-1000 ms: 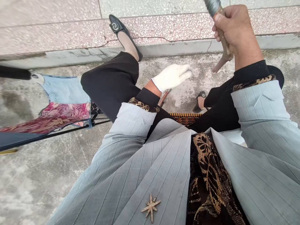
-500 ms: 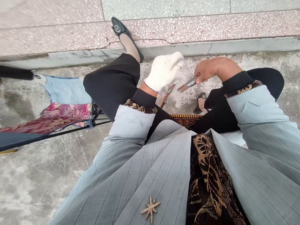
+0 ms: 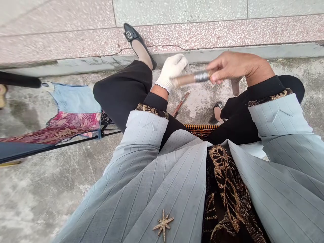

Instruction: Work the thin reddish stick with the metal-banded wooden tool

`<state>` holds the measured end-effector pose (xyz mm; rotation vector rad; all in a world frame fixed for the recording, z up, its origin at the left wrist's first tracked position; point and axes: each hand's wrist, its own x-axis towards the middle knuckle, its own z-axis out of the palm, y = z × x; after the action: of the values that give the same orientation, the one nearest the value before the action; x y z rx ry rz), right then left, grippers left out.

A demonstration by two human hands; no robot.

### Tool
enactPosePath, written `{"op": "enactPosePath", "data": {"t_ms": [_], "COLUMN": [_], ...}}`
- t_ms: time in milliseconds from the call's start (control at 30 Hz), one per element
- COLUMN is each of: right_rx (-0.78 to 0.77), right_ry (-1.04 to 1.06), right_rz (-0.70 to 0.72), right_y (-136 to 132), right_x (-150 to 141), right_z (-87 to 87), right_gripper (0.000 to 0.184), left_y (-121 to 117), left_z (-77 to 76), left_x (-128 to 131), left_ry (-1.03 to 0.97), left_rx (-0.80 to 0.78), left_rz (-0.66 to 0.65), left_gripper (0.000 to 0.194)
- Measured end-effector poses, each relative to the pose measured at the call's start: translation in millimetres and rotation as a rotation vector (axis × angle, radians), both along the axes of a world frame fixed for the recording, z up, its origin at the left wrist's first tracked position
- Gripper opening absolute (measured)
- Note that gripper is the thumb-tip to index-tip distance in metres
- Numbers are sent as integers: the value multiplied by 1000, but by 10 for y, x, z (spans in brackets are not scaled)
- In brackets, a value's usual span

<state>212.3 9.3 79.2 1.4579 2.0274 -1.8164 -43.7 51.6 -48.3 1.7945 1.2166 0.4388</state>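
Observation:
My left hand point(image 3: 173, 71), in a white knit glove, is curled closed over the gap between my knees. Whatever its fingers hold, if anything, is hidden. My bare right hand point(image 3: 231, 67) grips a brown wooden handle wrapped with silver wire point(image 3: 188, 79). The handle points left, blurred by motion, and its far end overlaps the glove's cuff; I cannot tell if they touch. A second brown stub point(image 3: 235, 87) hangs below the right hand, partly hidden by it. On the concrete beneath lies a thin reddish-brown stick point(image 3: 181, 104).
A woven wicker edge point(image 3: 199, 130) shows between my legs. To the left stands a folding frame with denim and red floral cloth point(image 3: 76, 123), beside a black bar point(image 3: 20, 79). A low step with pink speckled tiles point(image 3: 215, 32) runs ahead.
My right hand has swung the wire-wrapped handle up and left, towards the glove. The brown stub has come into view below it. My left hand has shifted slightly left.

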Motion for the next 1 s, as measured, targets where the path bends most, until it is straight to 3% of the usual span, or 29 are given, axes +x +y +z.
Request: {"op": "enactPosePath", "data": {"t_ms": [67,133,200,267,367,467,533,633,700,833,900,1000], "right_rx": [149,259,301,337,411,333,174,19,60,288,372,419], "right_ry": [90,136,134,58,-272,-528,-497,-287,-108,284,250,-93], "right_rz": [-146,-349,-503,-559,-393,18,231,287,159,-381,-523,-591], "right_y": [-28,-29,-2,46,136,200,204,148,90,43,81,171], "right_x": [35,54,56,44,-3,-70,-95,-60,9,146,163,113], "right_z": [98,102,17,-126,-343,-439,-398,-203,-50,60,-8,-180], "right_gripper": [42,43,44,51,60,48,45,44,40,32,31,27], "left_y": [-100,-222,-327,-391,-406,-357,-314,-266,-255,-287,-323,-369], "left_z": [6,54,136,228,322,342,345,371,385,309,246,231], "left_x": [60,124,179,213,207,142,89,41,39,92,132,171], "left_ry": [-17,-43,-40,2,49,85,103,91,45,-74,-68,-25], "left_rx": [-29,-87,-66,-31,47,130,149,137,100,-5,18,73], "left_rz": [-23,-203,-290,-374,-452,-426,-392,-360,-317,-273,-320,-409], "left_gripper": [49,44,40,37,36,37,37,32,30,34,35,37]}}
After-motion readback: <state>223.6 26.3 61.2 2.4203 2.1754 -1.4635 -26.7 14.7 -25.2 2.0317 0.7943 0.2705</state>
